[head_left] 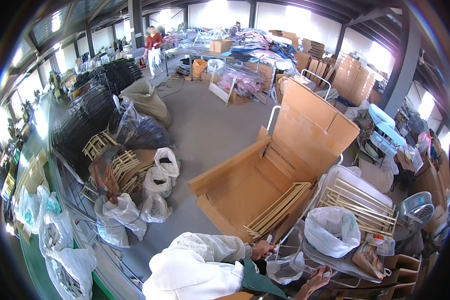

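Note:
My left hand (261, 250) is closed round a pale tubular frame (287, 245), one whitish tube end sticking up past the fingers. Lower and to the right, my right hand (313, 283) grips what looks like the same frame by another whitish end; how its parts join is hard to make out. Between the hands, below the frame, is a thin clear plastic bag (285, 270). Just beyond my left hand lies a big open cardboard box (235, 200), with several cream tubular frames (277, 210) stacked along its right side.
An open white bag (332, 229) stands right of my hands, beside more cream frames (357, 200) and a grey metal fan (416, 210). Left across the grey floor (200, 120) are white bags (157, 186), frame piles and a green-topped bench (30, 255). A person (153, 50) walks far left.

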Tool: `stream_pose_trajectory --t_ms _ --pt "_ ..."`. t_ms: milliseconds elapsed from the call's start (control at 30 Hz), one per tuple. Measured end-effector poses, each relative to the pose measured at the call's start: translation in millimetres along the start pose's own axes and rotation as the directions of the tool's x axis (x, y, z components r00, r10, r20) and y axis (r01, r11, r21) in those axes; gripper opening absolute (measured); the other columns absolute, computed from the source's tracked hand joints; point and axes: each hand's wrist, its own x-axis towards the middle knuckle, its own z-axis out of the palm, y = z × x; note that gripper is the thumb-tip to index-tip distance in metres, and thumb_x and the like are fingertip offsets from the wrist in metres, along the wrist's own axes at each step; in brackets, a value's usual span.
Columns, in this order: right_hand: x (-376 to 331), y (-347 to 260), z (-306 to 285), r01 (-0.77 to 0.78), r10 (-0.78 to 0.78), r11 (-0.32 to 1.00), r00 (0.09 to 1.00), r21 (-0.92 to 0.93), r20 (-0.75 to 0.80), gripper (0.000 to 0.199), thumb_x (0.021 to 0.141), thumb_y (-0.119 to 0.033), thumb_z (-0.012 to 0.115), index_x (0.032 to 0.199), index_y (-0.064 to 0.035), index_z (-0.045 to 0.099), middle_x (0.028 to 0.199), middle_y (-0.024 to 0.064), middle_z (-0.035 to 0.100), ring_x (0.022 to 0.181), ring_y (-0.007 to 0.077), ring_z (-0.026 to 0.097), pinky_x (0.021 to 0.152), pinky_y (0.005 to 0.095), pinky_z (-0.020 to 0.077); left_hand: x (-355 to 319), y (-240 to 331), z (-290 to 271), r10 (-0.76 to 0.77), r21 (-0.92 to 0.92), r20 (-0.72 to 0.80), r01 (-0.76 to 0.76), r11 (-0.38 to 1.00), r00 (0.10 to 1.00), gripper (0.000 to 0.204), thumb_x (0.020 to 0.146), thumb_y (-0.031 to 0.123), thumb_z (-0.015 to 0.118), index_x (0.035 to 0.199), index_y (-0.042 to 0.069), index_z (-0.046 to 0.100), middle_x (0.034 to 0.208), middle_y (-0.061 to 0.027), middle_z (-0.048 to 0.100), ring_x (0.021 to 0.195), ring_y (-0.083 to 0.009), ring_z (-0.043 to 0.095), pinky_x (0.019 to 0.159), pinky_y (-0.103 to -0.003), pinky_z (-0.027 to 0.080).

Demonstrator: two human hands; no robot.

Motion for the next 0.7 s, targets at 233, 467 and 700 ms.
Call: stream_pose_trajectory --t_ms 233,467,700 --pt "1 5 4 -0.084 0.085 0.996 0.995 0.036 -0.047 0.010 0.090 -0.008 0.057 0.097 -0.0010 0.056 0.071 0.0020 0.053 0.053 0.0070 0.044 0.042 0.0203 0.0314 15 -3 -10 -0.044 -0.008 0.079 0.044 0.999 0.996 0.011 0.092 0.013 0.049 0.101 0.007 0.052 0.080 -0.0063 0.058 0.049 -0.0091 0.040 0.039 -0.025 0.031" --pt "-3 -49 70 0.129 -0.072 0.914 0.985 -0.386 0.158 0.025 0.082 0.004 0.053 0.105 0.0009 0.063 0.103 0.0144 0.066 0.093 0.0239 0.063 0.083 0.0308 0.0460 -10 143 74 0.555 0.123 -0.139 -0.541 0.832 0.820 0.040 0.086 0.042 0.064 0.081 0.002 0.060 0.068 -0.0027 0.055 0.059 -0.0147 0.050 0.053 -0.035 0.041" --pt "108 24 57 0.424 -0.044 0.288 0.902 -0.859 0.430 0.004 0.075 -0.005 0.061 0.078 -0.0033 0.062 0.120 0.0118 0.060 0.084 0.0353 0.064 0.073 0.0419 0.0521 214 114 126 0.392 0.727 -0.018 -0.257 0.636 0.920 0.070 0.060 0.050 0.085 0.093 -0.007 0.062 0.091 -0.0121 0.061 0.085 -0.0201 0.059 0.068 -0.032 0.047"
